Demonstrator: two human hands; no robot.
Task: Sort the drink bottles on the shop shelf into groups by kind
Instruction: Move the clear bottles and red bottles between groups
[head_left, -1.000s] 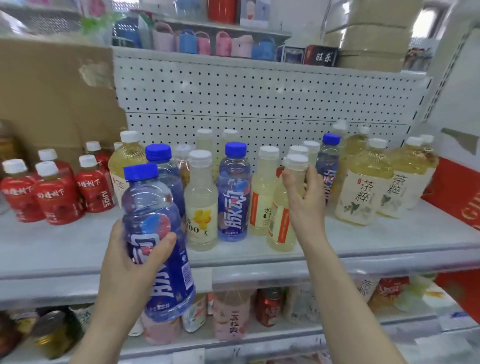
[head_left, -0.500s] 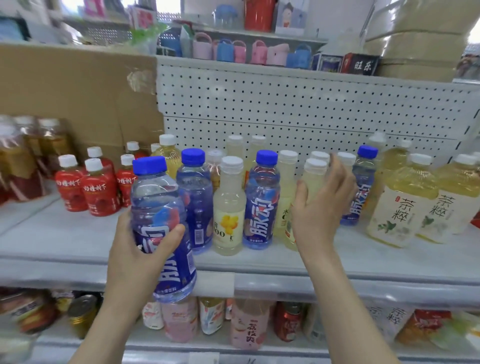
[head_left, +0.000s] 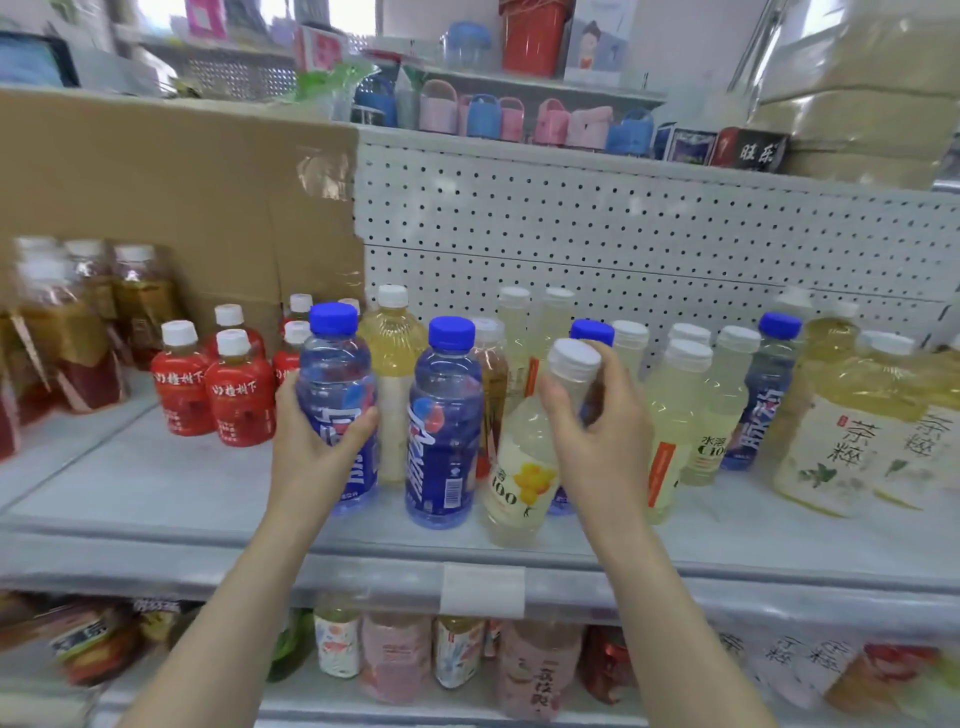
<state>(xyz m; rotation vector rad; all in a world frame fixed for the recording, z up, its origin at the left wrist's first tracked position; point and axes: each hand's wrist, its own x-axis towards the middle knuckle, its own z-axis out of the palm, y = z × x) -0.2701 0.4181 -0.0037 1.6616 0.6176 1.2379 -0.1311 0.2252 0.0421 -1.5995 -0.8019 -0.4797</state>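
I am holding a blue bottle (head_left: 335, 410) in my left grip (head_left: 317, 447), fingers and thumb wrapping round its label. It is sitting just beside a second blue bottle (head_left: 441, 426) that is standing near the front of the shelf (head_left: 156, 525). As I judge it, I am putting like with like, so that the blue-capped drinks are forming one group. Whether the held bottle's base is resting on the shelf I cannot tell.

My right grip (head_left: 597, 436) is holding a pale yellow bottle (head_left: 519, 467) by its neck and shoulder, just under the white cap. I am holding it tilted, cap leaning to the right. That is probably because it is sitting among the blue ones and belongs with the other pale bottles (head_left: 675, 415) to its right. A third blue cap (head_left: 592, 331) is showing behind my right grip, and a fourth blue bottle (head_left: 769, 400) is standing further right among the pale ones. So the sorting is looking only partly done.

The tilted bottle's label is showing "100" and a yellow fruit. A slim pale bottle (head_left: 712, 441) is reading "水溶 C100". The fourth blue bottle's label is reading "脉动". The large tea bottles (head_left: 841, 431) at the right are reading "茶粹". The small red bottles (head_left: 239, 395) at the left are carrying white Chinese writing that I cannot fully make out.
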